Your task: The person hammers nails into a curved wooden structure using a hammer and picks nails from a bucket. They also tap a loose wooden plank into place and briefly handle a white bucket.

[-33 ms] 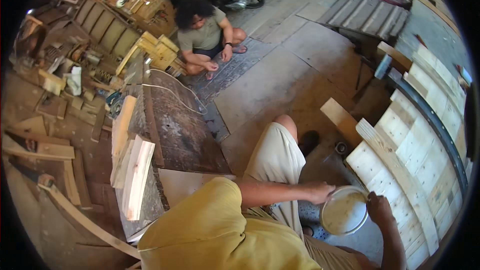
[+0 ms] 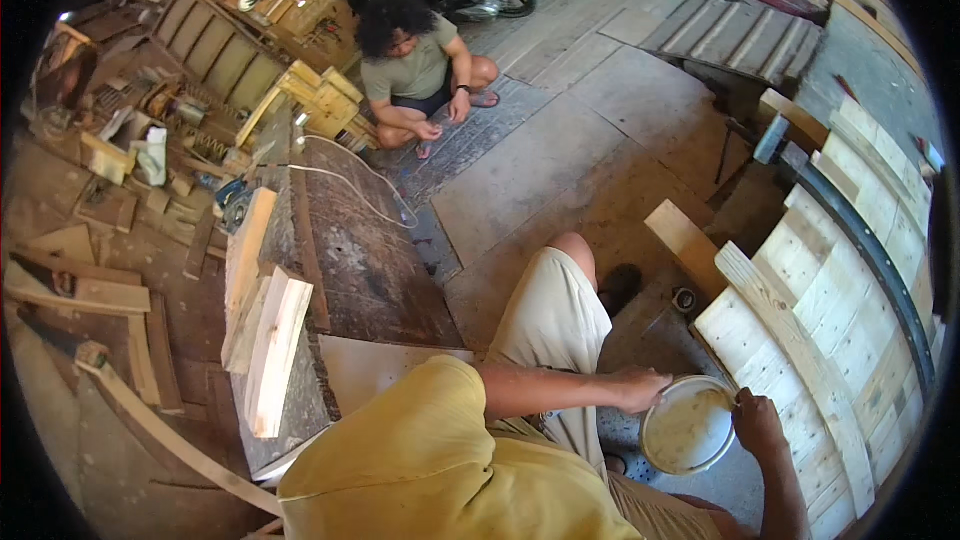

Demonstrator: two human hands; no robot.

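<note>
A round, whitish shallow lid with a raised rim is held in front of me at the lower right. Its surface is stained with tan patches. My left hand is closed on its left upper rim. My right hand is closed at its right edge, its fingers folded and partly hidden. Right beside my right hand lies a large panel of pale wooden planks, with a loose plank lying across it.
A person squats on the floor ahead, hands together. A dark wooden bench with a white cord and pale wood blocks stands to my left. Wood scraps and tools cover the far left. A hammer lies by the panel's far end.
The whole view has shifted very slightly. Both hands keep their hold on the lid, and nothing else has visibly moved.
</note>
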